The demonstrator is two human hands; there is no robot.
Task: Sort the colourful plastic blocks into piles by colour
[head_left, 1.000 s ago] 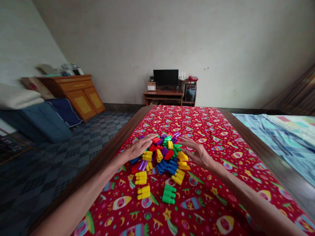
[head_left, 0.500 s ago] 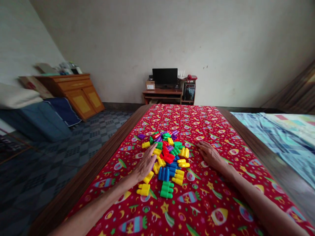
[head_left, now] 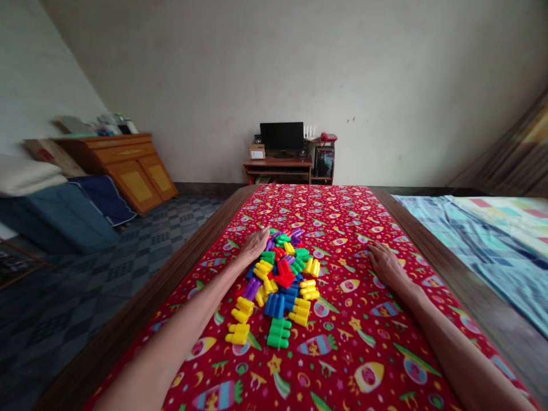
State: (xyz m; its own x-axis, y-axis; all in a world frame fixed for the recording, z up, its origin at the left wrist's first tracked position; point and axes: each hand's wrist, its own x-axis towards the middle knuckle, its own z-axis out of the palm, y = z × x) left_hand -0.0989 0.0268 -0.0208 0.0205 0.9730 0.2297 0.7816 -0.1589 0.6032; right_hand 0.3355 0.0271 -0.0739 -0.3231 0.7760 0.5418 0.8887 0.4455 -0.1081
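Note:
A pile of plastic building blocks with rounded pegs lies on a red printed tablecloth point(head_left: 338, 365). My left hand point(head_left: 256, 244) is at the pile's far left edge, against purple and green blocks; its fingers reach forward and are partly hidden. Nearer me are a purple block point(head_left: 252, 289), a yellow block point(head_left: 237, 334), a blue block point(head_left: 274, 306) and a green block point(head_left: 279, 333). A red block point(head_left: 284, 274) sits mid-pile. Right of the pile and apart from it, my right hand point(head_left: 387, 265) rests palm down on the cloth, open and holding nothing.
Brown table edges point(head_left: 214, 228) flank the cloth. A bed with a light blue sheet point(head_left: 466, 251) stands to the right. Beyond the table are a desk point(head_left: 278, 162) with a monitor point(head_left: 281, 137), and a wooden cabinet point(head_left: 132, 171) at the left.
My left hand has moved forward from the pile's near left side to its far left edge, uncovering a purple block. The right hand has shifted a little to the right.

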